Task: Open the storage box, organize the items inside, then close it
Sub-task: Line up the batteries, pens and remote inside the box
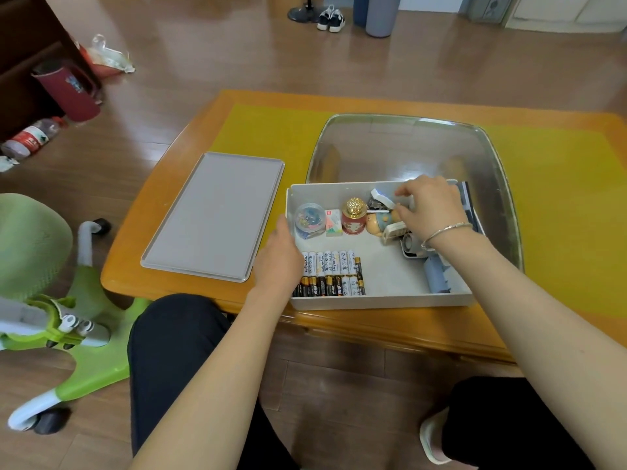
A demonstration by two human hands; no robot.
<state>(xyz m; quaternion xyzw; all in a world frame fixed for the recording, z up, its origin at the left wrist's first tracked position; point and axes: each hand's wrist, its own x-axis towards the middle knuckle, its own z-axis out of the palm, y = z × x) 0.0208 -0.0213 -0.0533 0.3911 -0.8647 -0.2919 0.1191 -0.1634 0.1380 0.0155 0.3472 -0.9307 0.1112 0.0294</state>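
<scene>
Two hands I watch at the open storage box (380, 301) on the wooden table (163, 266): left hand (278, 256) grips its left wall, right hand (429, 206) pinches a small white item (383, 197) inside, behind the batteries (330, 273), lid (213, 215) lying left of it.

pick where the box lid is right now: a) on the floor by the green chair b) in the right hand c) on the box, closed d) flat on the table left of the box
d: the grey lid lies flat on the table, left of the open storage box, and neither hand is touching it.
</scene>
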